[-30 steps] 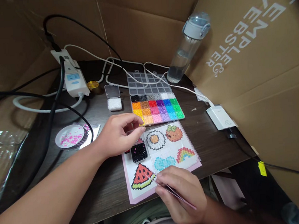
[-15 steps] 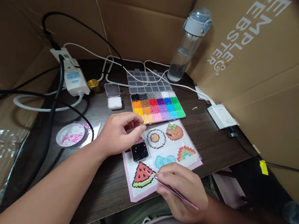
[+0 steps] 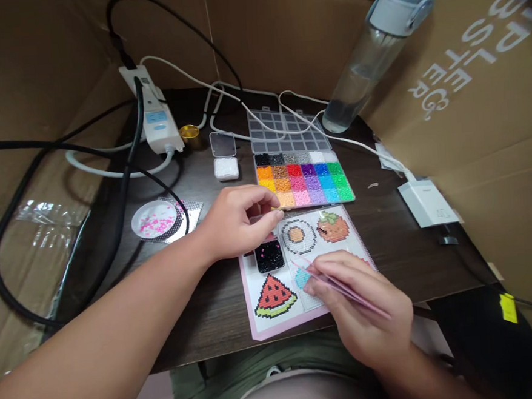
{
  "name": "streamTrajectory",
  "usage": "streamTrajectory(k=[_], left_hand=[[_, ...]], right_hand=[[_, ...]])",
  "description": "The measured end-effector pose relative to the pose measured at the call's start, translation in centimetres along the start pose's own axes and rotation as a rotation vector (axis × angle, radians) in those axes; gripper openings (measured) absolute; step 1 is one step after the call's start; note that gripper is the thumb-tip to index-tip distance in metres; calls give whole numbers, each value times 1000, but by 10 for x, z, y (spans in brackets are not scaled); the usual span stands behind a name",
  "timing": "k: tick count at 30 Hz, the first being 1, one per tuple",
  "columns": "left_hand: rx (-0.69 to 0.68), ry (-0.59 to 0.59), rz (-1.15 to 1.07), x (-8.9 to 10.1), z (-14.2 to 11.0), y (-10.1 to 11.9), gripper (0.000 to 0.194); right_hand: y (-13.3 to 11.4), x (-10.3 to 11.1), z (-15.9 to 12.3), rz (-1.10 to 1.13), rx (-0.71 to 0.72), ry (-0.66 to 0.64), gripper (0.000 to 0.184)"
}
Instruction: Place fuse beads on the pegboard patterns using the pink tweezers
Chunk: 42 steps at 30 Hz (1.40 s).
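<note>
My right hand (image 3: 362, 302) is closed on pink tweezers (image 3: 319, 276), whose tips hover near the blue cloud picture on the clear pegboard (image 3: 336, 237). The pegboard lies on a pink-edged pattern sheet (image 3: 266, 327) with a finished bead watermelon (image 3: 274, 296), a fried egg (image 3: 297, 235) and a persimmon (image 3: 331, 226). My left hand (image 3: 238, 223) rests curled at the sheet's upper left, fingers touching a small open box of black beads (image 3: 269, 257).
A tray of coloured beads (image 3: 303, 181) with its open lid sits behind the sheet. Further round: a small white bead box (image 3: 226, 167), a dish of pink beads (image 3: 154, 219), a power strip (image 3: 153, 113) with cables, a water bottle (image 3: 369, 52), a white charger (image 3: 426, 203). Cardboard walls surround the table.
My right hand has moved the tweezers up from the watermelon towards the cloud and the black bead box. The camera has shifted forward and left. My left hand stays put.
</note>
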<state>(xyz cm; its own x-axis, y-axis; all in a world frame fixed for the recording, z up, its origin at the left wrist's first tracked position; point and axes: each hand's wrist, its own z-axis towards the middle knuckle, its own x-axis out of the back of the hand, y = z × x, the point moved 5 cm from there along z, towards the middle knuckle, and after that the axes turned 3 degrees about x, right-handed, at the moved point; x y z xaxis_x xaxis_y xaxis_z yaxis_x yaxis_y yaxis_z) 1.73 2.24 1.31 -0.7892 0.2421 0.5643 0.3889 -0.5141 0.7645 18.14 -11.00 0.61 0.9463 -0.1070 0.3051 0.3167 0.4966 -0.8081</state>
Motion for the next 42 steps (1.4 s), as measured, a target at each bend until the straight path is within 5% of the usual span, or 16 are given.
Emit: streamTrajectory(k=[6, 42], left_hand=[[-32, 18, -16, 1, 0, 1, 8], [17, 0, -2, -3, 0, 2, 9]], right_hand=[[13, -9, 2, 17, -21, 13, 32], [5, -10, 6, -83, 23, -36, 24]])
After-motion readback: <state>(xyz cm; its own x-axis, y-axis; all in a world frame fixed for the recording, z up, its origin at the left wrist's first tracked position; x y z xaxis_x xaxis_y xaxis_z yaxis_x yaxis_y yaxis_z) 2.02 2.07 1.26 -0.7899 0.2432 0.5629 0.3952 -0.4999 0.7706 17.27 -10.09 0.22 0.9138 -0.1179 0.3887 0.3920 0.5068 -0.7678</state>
